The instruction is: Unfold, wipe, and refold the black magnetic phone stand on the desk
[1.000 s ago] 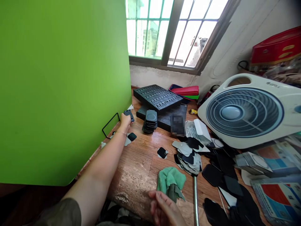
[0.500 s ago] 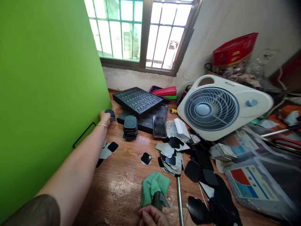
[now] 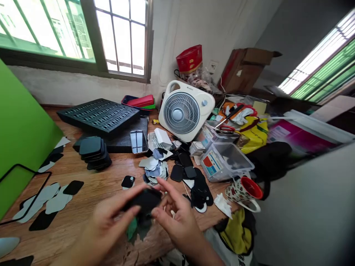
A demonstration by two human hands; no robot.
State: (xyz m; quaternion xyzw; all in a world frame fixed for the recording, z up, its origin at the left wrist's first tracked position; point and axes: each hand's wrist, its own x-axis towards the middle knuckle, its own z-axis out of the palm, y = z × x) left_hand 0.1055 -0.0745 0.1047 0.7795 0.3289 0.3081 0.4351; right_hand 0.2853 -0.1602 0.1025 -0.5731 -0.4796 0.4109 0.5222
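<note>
Low over the table's front edge, my left hand (image 3: pixel 113 214) grips a black, squarish, flat piece (image 3: pixel 145 203), with the thumb on its near side. At its other edge my right hand (image 3: pixel 177 218) is closed, fingers and thumb pinching the corner. Motion blurs the piece, so its details are unclear. Beneath it shows a bit of green cloth (image 3: pixel 132 228). A stack of dark rounded-square pieces (image 3: pixel 94 151) stands at the left. A small black square pad (image 3: pixel 128 181) lies just beyond my hands, near a pile of grey and black pads (image 3: pixel 154 170).
Behind are a black slotted tray (image 3: pixel 100 114), a phone (image 3: pixel 139 142) and a white box fan (image 3: pixel 183 111). To the right stand clear plastic bins (image 3: pixel 224 160) and a mug (image 3: pixel 244 192) by the table edge. A black wire frame (image 3: pixel 27 168) stands by the green panel (image 3: pixel 22 136).
My left hand has come back from the far left by the green panel to meet my right hand, and both now hold the black piece. The view has swung right.
</note>
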